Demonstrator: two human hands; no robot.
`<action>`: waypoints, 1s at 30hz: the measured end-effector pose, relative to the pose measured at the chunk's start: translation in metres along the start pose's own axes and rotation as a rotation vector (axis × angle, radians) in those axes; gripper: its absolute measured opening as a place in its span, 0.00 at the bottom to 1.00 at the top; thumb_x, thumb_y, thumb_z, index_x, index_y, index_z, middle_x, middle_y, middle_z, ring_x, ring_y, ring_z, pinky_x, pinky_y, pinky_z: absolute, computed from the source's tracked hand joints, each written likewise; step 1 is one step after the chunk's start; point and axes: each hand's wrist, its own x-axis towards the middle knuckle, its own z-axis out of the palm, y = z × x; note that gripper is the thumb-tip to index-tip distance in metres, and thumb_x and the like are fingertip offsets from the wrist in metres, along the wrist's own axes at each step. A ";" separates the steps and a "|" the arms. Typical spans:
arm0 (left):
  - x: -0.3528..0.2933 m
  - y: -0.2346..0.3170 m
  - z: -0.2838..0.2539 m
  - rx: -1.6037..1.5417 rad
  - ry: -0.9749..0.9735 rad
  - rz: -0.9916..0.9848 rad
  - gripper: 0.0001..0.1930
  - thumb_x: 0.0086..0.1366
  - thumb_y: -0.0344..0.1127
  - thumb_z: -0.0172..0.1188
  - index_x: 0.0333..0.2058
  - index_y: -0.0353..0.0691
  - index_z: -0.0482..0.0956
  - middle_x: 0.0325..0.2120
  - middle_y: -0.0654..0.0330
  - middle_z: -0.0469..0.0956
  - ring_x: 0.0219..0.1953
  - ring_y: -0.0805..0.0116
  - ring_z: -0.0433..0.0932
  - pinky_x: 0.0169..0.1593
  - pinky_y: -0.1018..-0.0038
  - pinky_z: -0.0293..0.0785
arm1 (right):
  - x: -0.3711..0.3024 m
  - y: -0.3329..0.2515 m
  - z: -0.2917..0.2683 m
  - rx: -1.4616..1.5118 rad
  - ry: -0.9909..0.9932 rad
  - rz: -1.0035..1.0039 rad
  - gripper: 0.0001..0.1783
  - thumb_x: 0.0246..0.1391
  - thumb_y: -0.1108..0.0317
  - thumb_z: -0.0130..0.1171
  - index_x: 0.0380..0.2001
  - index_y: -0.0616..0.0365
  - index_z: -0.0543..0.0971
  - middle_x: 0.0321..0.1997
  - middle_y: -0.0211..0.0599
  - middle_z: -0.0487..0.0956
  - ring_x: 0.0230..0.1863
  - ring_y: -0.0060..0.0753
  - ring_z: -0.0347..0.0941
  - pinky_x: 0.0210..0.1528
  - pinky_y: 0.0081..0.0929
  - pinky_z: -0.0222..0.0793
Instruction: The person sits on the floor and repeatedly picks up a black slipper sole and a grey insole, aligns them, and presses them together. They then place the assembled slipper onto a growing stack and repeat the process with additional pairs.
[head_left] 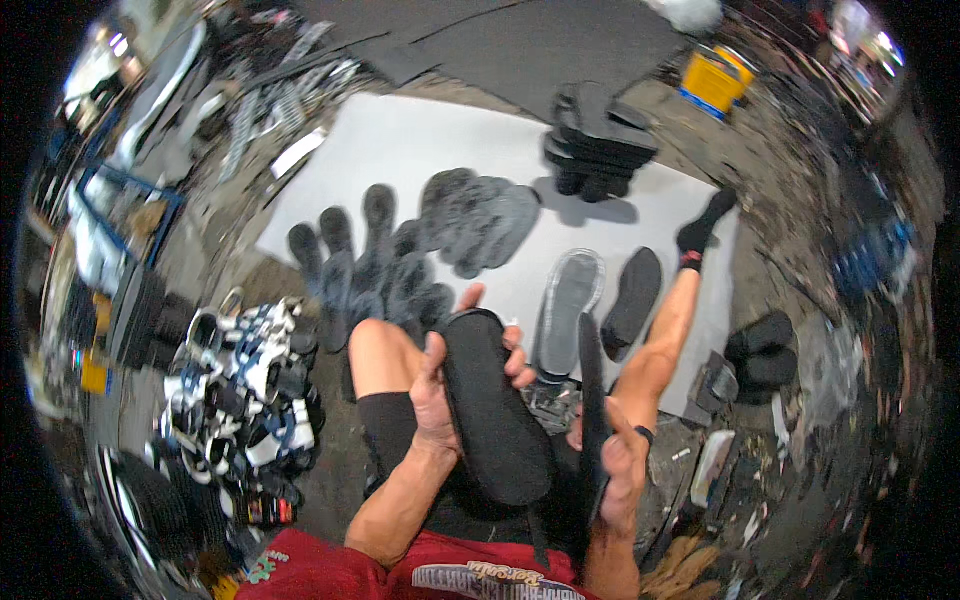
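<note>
The left hand (434, 408) is partly curled around a broad black sole (500, 425), thumb along its near-left edge, the other fingers passing beneath so that some tips show past the far end and the right edge. It grips the sole from underneath and the side, rather than lying flat or spread. The right hand (620, 462) is closed on a second sole (592, 415), pinching it between the thumb side and the fingers; part of that grip is hidden behind the sole, so the exact place of each fingertip cannot be told.

The black sole is held above the person's lap, its wide face turned up, long and rounded at both ends, dark and matt with a thin raised-looking rim at the far end. The second sole is just to its right, turned nearly edge-on, so that it shows as a narrow dark strip standing upright; its faces are mostly out of sight.

Beyond the hands, a white sheet (375, 130) lies on the floor. On it are a pale-edged grey sole (570, 310), a dark sole (634, 300) beside it, a spread of grey soles (485, 220) and a stack of black pieces (600, 150).
</note>
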 end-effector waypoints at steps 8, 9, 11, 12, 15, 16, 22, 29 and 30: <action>-0.041 0.017 0.028 0.235 0.019 0.112 0.48 0.76 0.67 0.53 0.80 0.41 0.48 0.63 0.43 0.73 0.63 0.45 0.76 0.66 0.50 0.76 | -0.034 -0.011 0.076 -1.020 -0.100 -0.581 0.34 0.47 0.47 0.76 0.56 0.51 0.89 0.50 0.51 0.69 0.52 0.52 0.71 0.56 0.44 0.72; -0.042 0.017 0.029 0.240 0.009 0.105 0.48 0.75 0.67 0.53 0.80 0.41 0.48 0.63 0.43 0.73 0.63 0.45 0.76 0.66 0.51 0.76 | -0.035 -0.008 0.078 -1.023 -0.098 -0.602 0.34 0.47 0.47 0.77 0.57 0.51 0.89 0.51 0.51 0.69 0.51 0.52 0.70 0.56 0.44 0.72; -0.043 0.018 0.029 0.247 -0.010 0.087 0.49 0.75 0.67 0.53 0.80 0.41 0.48 0.63 0.43 0.72 0.63 0.45 0.76 0.66 0.51 0.77 | -0.036 -0.006 0.080 -1.026 -0.082 -0.614 0.34 0.49 0.47 0.75 0.58 0.51 0.89 0.51 0.52 0.69 0.51 0.51 0.70 0.55 0.44 0.71; -0.043 0.019 0.035 0.214 0.015 0.077 0.48 0.75 0.66 0.54 0.80 0.40 0.48 0.63 0.43 0.72 0.63 0.46 0.75 0.65 0.51 0.77 | -0.037 -0.004 0.080 -1.025 -0.074 -0.607 0.34 0.49 0.48 0.75 0.58 0.51 0.89 0.51 0.52 0.69 0.51 0.51 0.70 0.55 0.44 0.71; -0.044 0.018 0.032 0.199 0.019 0.062 0.48 0.75 0.65 0.54 0.80 0.40 0.48 0.63 0.42 0.72 0.64 0.46 0.75 0.65 0.51 0.77 | -0.036 -0.002 0.080 -1.035 -0.062 -0.607 0.33 0.52 0.47 0.73 0.58 0.52 0.89 0.51 0.52 0.69 0.51 0.51 0.70 0.55 0.43 0.71; -0.043 0.018 0.031 0.183 -0.007 0.061 0.47 0.76 0.64 0.54 0.80 0.40 0.47 0.62 0.45 0.73 0.64 0.49 0.75 0.66 0.53 0.76 | -0.037 -0.003 0.080 -1.040 -0.060 -0.611 0.32 0.53 0.47 0.72 0.58 0.53 0.89 0.51 0.52 0.69 0.51 0.51 0.70 0.55 0.43 0.71; -0.031 0.038 0.020 0.293 0.065 0.192 0.47 0.77 0.64 0.54 0.80 0.37 0.49 0.58 0.49 0.74 0.58 0.58 0.77 0.66 0.64 0.73 | -0.048 -0.023 0.079 -1.012 0.164 -0.497 0.35 0.63 0.40 0.59 0.55 0.61 0.89 0.52 0.50 0.70 0.53 0.52 0.70 0.59 0.46 0.66; -0.037 0.030 0.038 0.226 0.008 0.119 0.50 0.76 0.64 0.56 0.80 0.36 0.46 0.60 0.50 0.74 0.62 0.56 0.77 0.70 0.62 0.71 | -0.044 -0.026 0.075 -0.999 -0.002 -0.517 0.35 0.64 0.40 0.58 0.55 0.59 0.89 0.51 0.51 0.69 0.52 0.52 0.68 0.57 0.46 0.66; -0.039 0.027 0.036 0.245 -0.015 0.103 0.51 0.75 0.64 0.57 0.81 0.37 0.44 0.62 0.50 0.72 0.65 0.54 0.75 0.70 0.60 0.72 | -0.044 -0.022 0.078 -1.010 -0.015 -0.530 0.34 0.64 0.41 0.59 0.55 0.59 0.89 0.50 0.51 0.69 0.52 0.52 0.68 0.56 0.45 0.67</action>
